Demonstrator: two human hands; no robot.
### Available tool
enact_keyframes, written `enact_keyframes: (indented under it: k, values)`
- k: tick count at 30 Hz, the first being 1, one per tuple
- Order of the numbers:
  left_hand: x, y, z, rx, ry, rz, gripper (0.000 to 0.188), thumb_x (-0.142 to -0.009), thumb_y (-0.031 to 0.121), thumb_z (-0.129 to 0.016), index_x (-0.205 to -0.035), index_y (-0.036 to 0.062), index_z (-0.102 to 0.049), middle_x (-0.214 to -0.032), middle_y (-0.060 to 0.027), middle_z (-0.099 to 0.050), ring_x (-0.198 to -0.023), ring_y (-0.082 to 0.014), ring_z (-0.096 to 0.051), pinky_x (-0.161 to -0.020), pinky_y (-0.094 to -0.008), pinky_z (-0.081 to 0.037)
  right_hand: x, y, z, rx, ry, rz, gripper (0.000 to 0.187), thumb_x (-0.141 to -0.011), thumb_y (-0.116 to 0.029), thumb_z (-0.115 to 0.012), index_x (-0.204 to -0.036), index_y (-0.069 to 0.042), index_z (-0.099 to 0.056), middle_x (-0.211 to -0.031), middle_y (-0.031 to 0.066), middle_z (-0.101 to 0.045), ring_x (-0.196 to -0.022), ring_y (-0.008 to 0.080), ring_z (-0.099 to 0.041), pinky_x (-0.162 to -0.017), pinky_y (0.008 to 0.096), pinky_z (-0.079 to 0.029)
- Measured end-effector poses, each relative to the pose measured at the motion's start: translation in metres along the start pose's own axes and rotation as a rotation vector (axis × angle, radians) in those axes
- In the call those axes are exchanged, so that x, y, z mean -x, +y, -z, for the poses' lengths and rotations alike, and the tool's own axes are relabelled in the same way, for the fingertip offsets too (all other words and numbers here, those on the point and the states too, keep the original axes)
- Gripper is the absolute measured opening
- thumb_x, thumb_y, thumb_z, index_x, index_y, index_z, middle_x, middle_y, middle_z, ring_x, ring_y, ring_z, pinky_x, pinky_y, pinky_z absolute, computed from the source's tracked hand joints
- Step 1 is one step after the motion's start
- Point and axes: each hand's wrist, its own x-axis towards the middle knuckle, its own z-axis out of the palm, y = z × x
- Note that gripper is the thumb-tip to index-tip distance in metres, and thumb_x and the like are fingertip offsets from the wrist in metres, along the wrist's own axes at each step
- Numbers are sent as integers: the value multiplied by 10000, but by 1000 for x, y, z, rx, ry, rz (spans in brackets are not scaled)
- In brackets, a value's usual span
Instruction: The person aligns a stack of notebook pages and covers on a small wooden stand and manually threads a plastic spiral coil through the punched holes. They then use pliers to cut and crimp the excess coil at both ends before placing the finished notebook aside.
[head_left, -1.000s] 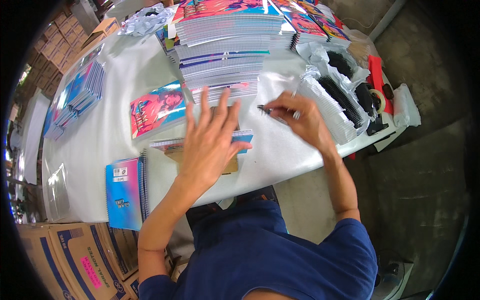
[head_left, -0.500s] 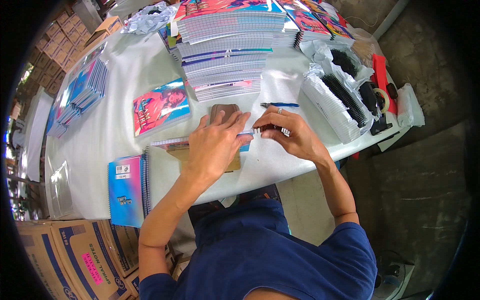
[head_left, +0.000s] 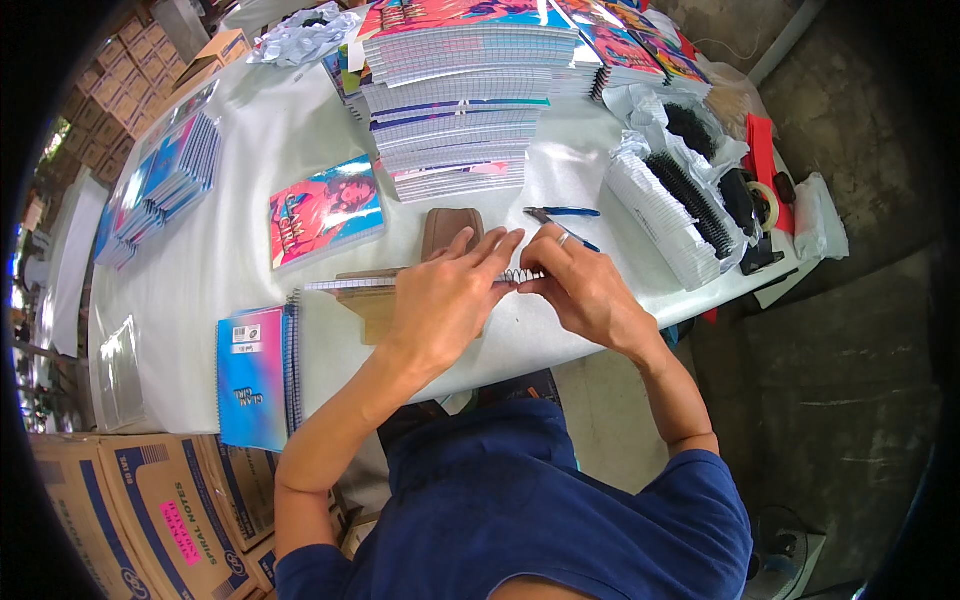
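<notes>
- White sheeting covers the table (head_left: 250,180), where a person in a blue shirt works at its near edge over a spiral-bound notebook (head_left: 350,285) lying flat on a brown board.
- The left hand (head_left: 440,295) rests flat on the notebook with fingers spread, pinning the pages down near the binding.
- The right hand (head_left: 585,285) meets it at the notebook's right end, thumb and fingertips pressed together on the tip of the white wire coil (head_left: 518,275).
- Blue-handled pliers (head_left: 560,212) lie on the table just beyond the hands; a brown pouch (head_left: 450,228) sits beside them.
- Tall stacks of notebooks (head_left: 455,110) fill the far edge, and bags of black coils (head_left: 690,190) crowd the right corner.
- A pink-covered notebook (head_left: 325,210) and a blue one (head_left: 250,375) lie apart to the left.
- Done well, this step likely needs steady downward pressure from the left palm so the holes stay aligned while the coil end is worked.
</notes>
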Motion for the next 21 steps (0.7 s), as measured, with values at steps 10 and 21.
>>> enact_keyframes:
  k: [10, 21]
  values:
    - [0, 4, 2, -154, -43, -72, 641, -862, 478, -605, -1427, 207, -469, -1299, -70, -618, -1057, -316, -656, -752, -391, -586, -67, 127, -45, -75, -322, 256, 247, -820, -42, -611, -1066, -28, -631, -1056, 184, -651, -1009, 319, -645, -869, 434, -526]
    - [0, -20, 6, -82, 245, 62, 1025, -643, 399, -805, -1516, 213, -301, -1392, -139, -541, -1035, -391, -657, -795, -387, -579, -61, 117, 11, -734, -497, 32, 399, -886, -332, -669, -1190, -75, -688, -1169, 147, -684, -1072, 280, -630, -930, 424, -480]
